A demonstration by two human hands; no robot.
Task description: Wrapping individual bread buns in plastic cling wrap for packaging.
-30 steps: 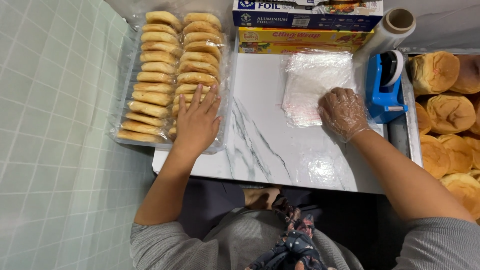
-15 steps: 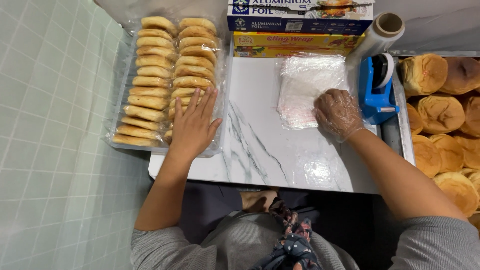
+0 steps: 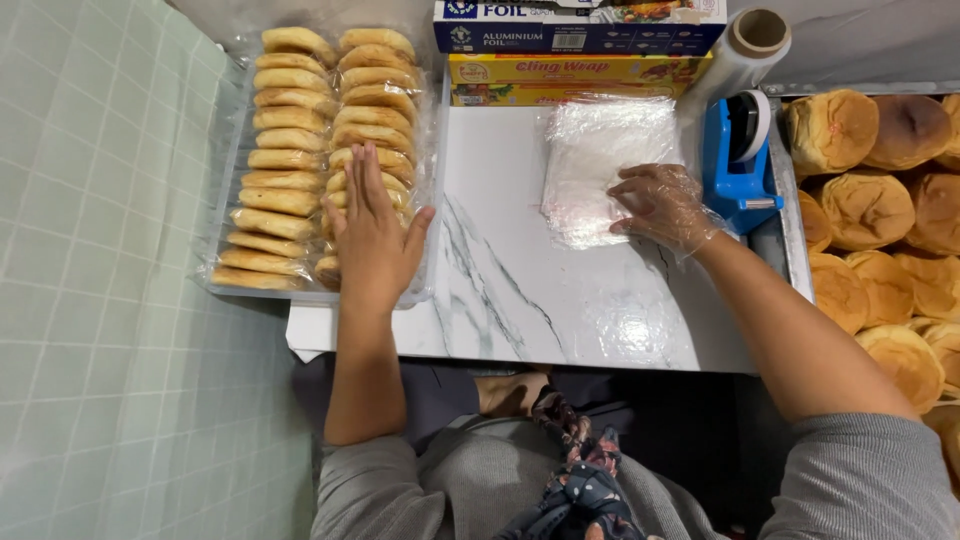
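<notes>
My left hand [image 3: 373, 232] lies flat, fingers together, on a plastic-covered tray [image 3: 226, 285] holding two rows of long golden buns [image 3: 285, 150]. My right hand [image 3: 662, 205], in a thin clear glove, rests with spread fingers on the right edge of a sheet of clear cling film [image 3: 598, 165] spread on the white marbled board [image 3: 520, 290]. Neither hand grips anything.
A blue foil box [image 3: 580, 25] and a yellow cling wrap box [image 3: 570, 78] stand at the board's far edge. A cling film roll [image 3: 745, 50] and a blue tape dispenser [image 3: 738, 160] sit on the right. Beyond them lies a tray of round buns [image 3: 880, 190]. Green tiled floor [image 3: 100, 300] at left.
Both hands stay nearly in place: the left on the bun tray, the right on the film. The view shifted slightly.
</notes>
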